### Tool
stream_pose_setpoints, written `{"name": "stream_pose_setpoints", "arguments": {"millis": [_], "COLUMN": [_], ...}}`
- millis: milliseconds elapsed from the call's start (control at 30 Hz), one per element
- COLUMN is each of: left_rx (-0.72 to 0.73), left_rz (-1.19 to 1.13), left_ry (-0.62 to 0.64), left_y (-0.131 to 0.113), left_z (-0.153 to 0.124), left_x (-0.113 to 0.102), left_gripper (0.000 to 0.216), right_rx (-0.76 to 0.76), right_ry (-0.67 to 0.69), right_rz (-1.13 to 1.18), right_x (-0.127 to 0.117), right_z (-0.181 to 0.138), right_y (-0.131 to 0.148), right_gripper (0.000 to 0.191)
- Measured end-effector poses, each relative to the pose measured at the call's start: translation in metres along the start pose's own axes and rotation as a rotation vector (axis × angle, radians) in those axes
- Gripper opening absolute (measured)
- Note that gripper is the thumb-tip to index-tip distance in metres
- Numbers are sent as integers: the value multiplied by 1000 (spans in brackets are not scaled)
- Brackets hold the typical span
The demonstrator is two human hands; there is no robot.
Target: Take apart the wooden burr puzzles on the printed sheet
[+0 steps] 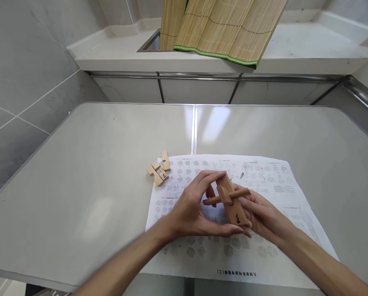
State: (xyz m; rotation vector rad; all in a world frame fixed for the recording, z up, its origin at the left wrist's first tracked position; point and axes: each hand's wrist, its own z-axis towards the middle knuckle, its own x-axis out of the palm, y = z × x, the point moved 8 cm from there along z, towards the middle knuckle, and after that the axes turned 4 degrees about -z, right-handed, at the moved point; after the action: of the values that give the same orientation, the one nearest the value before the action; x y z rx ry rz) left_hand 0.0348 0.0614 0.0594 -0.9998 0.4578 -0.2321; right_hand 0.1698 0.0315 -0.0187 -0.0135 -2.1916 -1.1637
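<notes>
Above a printed instruction sheet (pixel 202 263), both hands hold a partly interlocked wooden puzzle (pixel 237 213). It has a flat brown block marked with a "3"-like sign, a thin rod crossing it, and a short piece through its middle. My left hand (pixel 192 207) grips the block between thumb and fingers at its two ends. My right hand (pixel 259 209) closes on its right side, with some fingertips hidden behind the wood. To the left, several pale notched wooden pieces (pixel 157 172) lie in a small group at the sheet's upper left edge.
The sheet lies on a pale folding table (pixel 79 176) with a metal seam down its middle. Behind the table runs a white counter (pixel 116 53) with a sink edge (pixel 148 43). A bamboo mat (pixel 227 28) with green trim hangs over the counter's front.
</notes>
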Motion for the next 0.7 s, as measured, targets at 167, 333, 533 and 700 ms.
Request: {"name": "stream_pose_setpoints", "arguments": {"millis": [167,333,533,700], "left_rx": [-92,-135,-133,-136], "left_rz": [-58,-99,-124,-138], "left_ry": [45,61,126,80], "left_y": [7,10,8,13], "left_z": [-1,-1,2,1], "left_x": [1,-3,-5,-8], "left_gripper": [96,94,93,86], "right_rx": [44,60,149,170], "right_ry": [-20,-34,13,54], "right_rz": [64,70,48,57], "right_x": [-2,-3,-3,-6], "right_z": [1,-1,-5,-6], "right_y": [0,1,-9,-17], "right_gripper": [31,38,39,45]}}
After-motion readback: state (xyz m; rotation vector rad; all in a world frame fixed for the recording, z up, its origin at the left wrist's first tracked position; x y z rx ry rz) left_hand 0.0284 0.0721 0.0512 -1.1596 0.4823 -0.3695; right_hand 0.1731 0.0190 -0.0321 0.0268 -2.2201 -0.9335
